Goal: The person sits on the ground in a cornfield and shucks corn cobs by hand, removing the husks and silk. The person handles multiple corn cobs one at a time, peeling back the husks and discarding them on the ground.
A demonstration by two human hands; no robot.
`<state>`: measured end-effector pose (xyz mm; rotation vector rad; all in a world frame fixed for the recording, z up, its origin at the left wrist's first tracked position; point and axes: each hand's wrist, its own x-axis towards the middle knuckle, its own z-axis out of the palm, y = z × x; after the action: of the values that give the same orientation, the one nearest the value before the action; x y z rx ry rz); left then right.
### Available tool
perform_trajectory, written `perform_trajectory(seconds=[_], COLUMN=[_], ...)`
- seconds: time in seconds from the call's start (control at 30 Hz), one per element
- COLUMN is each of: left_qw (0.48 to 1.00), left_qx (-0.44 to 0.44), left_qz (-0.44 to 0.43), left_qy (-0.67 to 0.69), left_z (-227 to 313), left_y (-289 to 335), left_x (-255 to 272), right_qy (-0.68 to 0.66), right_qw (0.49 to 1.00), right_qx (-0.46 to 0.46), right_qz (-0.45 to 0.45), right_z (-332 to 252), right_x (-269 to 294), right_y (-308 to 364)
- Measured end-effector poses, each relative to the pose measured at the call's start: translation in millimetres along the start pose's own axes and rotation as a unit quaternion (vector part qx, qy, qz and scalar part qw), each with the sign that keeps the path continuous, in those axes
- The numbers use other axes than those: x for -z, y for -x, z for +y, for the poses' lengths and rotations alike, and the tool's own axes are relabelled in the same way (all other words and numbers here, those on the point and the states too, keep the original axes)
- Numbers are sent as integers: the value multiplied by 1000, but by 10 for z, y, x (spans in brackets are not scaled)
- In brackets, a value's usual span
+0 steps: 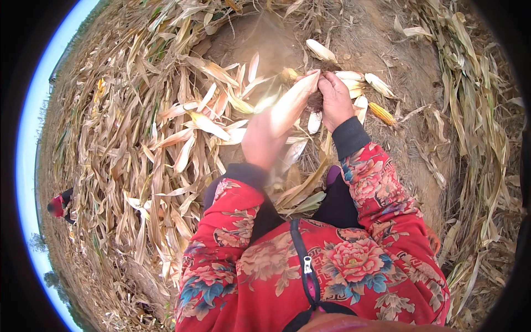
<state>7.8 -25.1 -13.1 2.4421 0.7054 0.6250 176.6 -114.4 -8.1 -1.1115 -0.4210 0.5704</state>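
An ear of corn in its pale dry husk [297, 102] slants between my hands, its pointed tip up and to the right. My left hand [262, 138], smeared by motion, is closed around its lower end. At the tip, my right hand [336, 102] has its fingers pinched on the corn husk. Dark corn silk shows beside those fingers. Just right of my right hand lies a bare yellow ear of corn [381, 114]. Ears in whitish husks, such as one farther off [321, 51] and one to the right [379, 85], lie on the soil nearby.
Dry corn stalks and leaves [127, 110] cover the ground at the left, with loose husks [207, 125] near my left hand. Another row of dry stalks [487, 122] runs along the right, beyond bare soil [412, 72]. A person in red [57, 206] is at the far left.
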Motion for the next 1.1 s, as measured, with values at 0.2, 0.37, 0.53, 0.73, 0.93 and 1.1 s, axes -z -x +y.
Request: perform_trajectory(seconds=[0.2, 0.37, 0.53, 0.73, 0.93, 1.1], left_qw=[994, 763, 641, 512, 579, 499], left_qx=[8, 208, 228, 291, 404, 368], left_qz=[-9, -247, -256, -83, 173, 280], left_qy=[109, 560, 687, 804, 687, 733], left_z=[-70, -222, -12, -199, -493, -1126], left_y=[39, 74, 11, -193, -421, -414], left_x=[-213, -394, -185, -289, 86, 252], right_qy=[-196, -253, -346, -351, -276, -243], right_qw=[975, 960, 927, 916, 949, 966], right_qx=[-79, -112, -145, -193, -151, -88], right_qz=[75, 36, -21, -29, -27, -2], right_z=[82, 134, 164, 118, 22, -93], right_x=[-191, -276, -277, -506, -254, 43], right_y=[49, 96, 185, 383, 374, 244])
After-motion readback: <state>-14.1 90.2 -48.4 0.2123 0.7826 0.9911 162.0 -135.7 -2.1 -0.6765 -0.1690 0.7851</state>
